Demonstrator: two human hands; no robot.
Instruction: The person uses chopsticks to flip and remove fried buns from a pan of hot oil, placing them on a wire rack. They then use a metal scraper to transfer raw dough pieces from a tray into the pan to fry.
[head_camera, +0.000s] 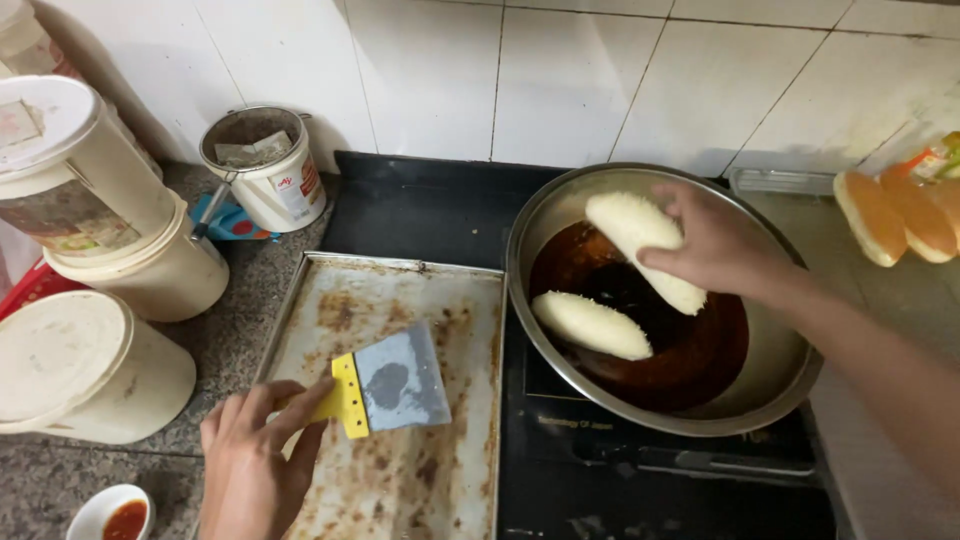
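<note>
Tubs: three white lidded plastic tubs crowd the far left of the bench, stacked and pushed back, I'd guess to keep the cooking side free.
Sauce dish: small white dish of red sauce at the bottom left corner, just beside the left wrist.
Open bucket: a white bucket stands against the tiled wall, a handle poking out of it toward the tubs.
Left hand: the left hand has its grip shut round the yellow handle of a scraper, whose grey blade lies flat on the tray, probably so it can be pushed under whatever sits there.
Tray: a stained metal baking tray lies on the bench right next to the pan, touching or nearly so.
Pan: a big steel pan of dark oil sits on the black cooktop.
Rolls: one pale breaded roll floats in the oil; the other roll is pinched by its upper end in the right hand, grip closed on it, held slanted low over the oil, which looks like a way to avoid a splash.
Buns: golden buns lie off to the far right, well apart from the pan.
</note>
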